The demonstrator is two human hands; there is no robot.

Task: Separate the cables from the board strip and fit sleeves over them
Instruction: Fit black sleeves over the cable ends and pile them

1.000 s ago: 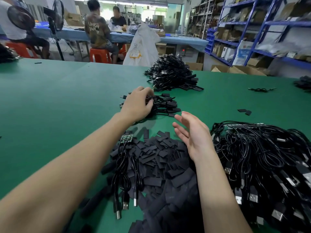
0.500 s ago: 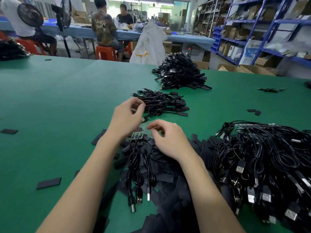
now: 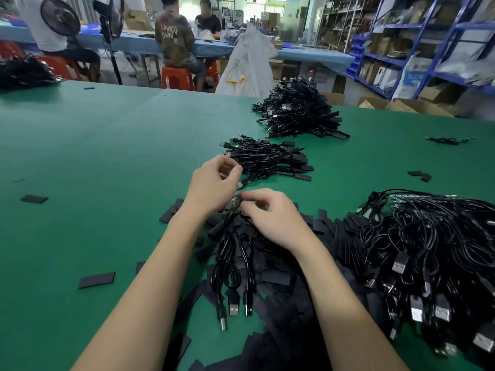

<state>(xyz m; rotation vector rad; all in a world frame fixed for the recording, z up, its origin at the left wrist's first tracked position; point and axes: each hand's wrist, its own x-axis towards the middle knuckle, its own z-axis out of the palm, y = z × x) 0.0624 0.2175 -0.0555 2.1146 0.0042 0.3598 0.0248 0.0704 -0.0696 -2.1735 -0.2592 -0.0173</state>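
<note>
Three heaps of black USB cables share the green table (image 3: 93, 162): the untreated tangle (image 3: 434, 258) at four o'clock, a large finished pile (image 3: 300, 113) at one o'clock and a smaller sleeved pile (image 3: 267, 159) at twelve, with loose flat sleeves (image 3: 281, 279) spread at six. A second ago the left hand (image 3: 214, 183) reached into the smaller pile and the right hand (image 3: 273, 218) hung open; now both have drawn in over the board strip (image 3: 235, 201). Left fingers curl, seemingly empty, while right fingertips pinch the strip's end, so separating the next cable looks about to begin.
</note>
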